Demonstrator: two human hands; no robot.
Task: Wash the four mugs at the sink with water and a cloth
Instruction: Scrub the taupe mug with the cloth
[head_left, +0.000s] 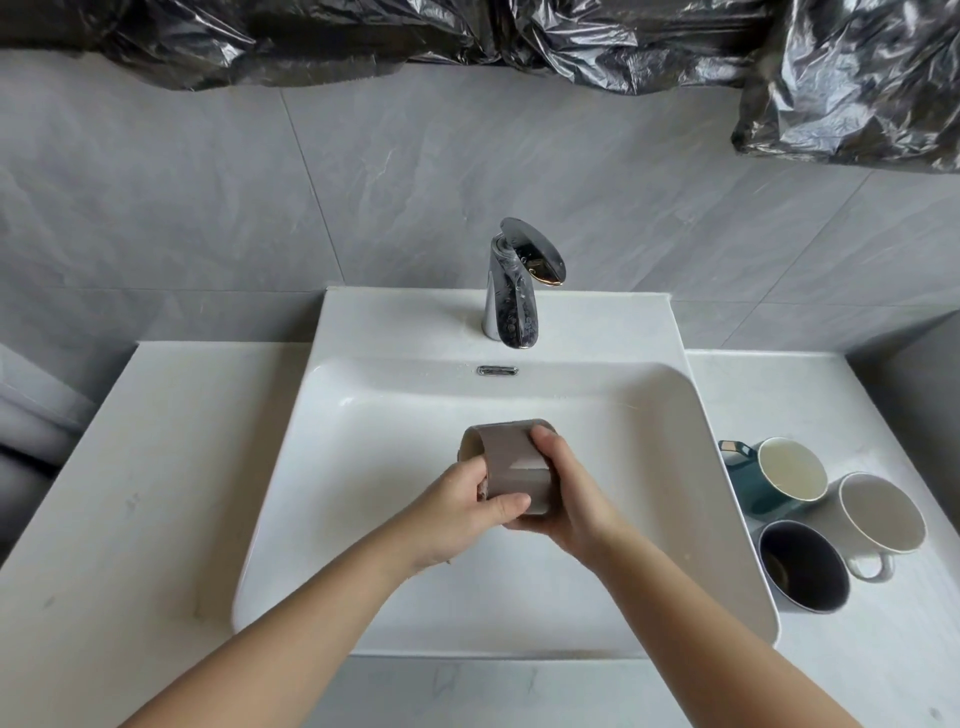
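Mugs, four: taupe mug (514, 462) gripped by left hand (465, 501), right hand (574, 499); three mugs (826, 525) on counter (857, 654).

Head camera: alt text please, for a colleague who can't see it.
The left hand and right hand hold a taupe mug on its side over the white sink. No water runs from the chrome faucet. A teal mug, a white mug and a dark mug stand on the counter at right.

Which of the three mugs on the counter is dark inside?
The dark mug, frontmost of the three. The teal mug and the white mug behind it are both pale inside.
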